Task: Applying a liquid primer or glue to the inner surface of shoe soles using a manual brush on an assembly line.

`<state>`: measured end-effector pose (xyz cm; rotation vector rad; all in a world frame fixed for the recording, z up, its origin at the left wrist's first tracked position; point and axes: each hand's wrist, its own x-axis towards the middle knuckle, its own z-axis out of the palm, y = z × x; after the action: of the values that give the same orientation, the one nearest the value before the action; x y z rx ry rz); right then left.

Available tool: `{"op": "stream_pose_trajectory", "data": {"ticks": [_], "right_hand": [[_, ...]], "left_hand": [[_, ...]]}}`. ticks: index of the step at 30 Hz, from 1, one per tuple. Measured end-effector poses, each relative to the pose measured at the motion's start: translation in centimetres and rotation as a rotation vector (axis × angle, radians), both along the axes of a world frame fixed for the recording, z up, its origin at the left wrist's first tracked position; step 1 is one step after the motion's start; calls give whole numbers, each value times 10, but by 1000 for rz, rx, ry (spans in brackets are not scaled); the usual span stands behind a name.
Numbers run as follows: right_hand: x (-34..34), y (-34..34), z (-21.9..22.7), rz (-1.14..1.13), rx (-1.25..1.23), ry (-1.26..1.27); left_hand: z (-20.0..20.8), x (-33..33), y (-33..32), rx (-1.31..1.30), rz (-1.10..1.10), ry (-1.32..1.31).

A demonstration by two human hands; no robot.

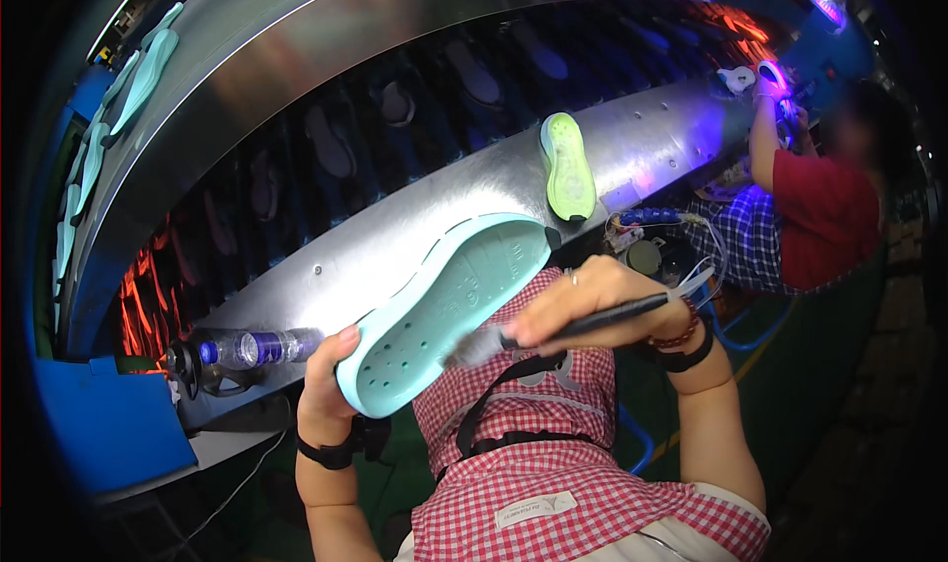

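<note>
My left hand [328,382] grips the wide, forefoot end of a light turquoise shoe sole [456,283], its thumb over the rim. The sole is tilted with its hollow inner face toward me, and several small holes show at the wide end. A brush [612,315] with a black handle is in my right hand [591,300], which is somewhat blurred. Its pale bristles, also smeared, touch or nearly touch the sole's inner face by the near edge. Beyond the raised sole, a yellow-green shoe sole [569,167] lies on the metal ledge [395,228].
Behind the ledge, a dark conveyor [331,142] carries several soles past glowing red heaters [148,295]. Plastic bottles [267,348] lie at the left. More turquoise soles [148,78] rest atop the machine hood [227,68]. A co-worker in red [825,216] sits at the right under violet light.
</note>
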<state>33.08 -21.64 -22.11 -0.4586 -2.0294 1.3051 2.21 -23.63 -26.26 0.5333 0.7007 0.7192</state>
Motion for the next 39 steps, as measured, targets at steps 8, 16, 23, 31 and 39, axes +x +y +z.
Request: {"op": "stream_pose_trajectory", "data": {"ticks": [8, 16, 23, 31, 39], "right_hand": [[-1, -18, -12, -7, -17, 6], [-36, -14, -34, -373, -453, -71], [-55, -19, -59, -473, 244, 15], [-33, -22, -25, -221, 52, -12], [-54, -32, -20, -158, 31, 106]], "left_hand": [[9, -16, -3, -13, 140, -69], [-42, 57, 18, 45, 196, -505], [-68, 66, 14, -43, 559, -255], [-50, 55, 17, 118, 673, -252], [-31, 62, 22, 267, 674, -335]]}}
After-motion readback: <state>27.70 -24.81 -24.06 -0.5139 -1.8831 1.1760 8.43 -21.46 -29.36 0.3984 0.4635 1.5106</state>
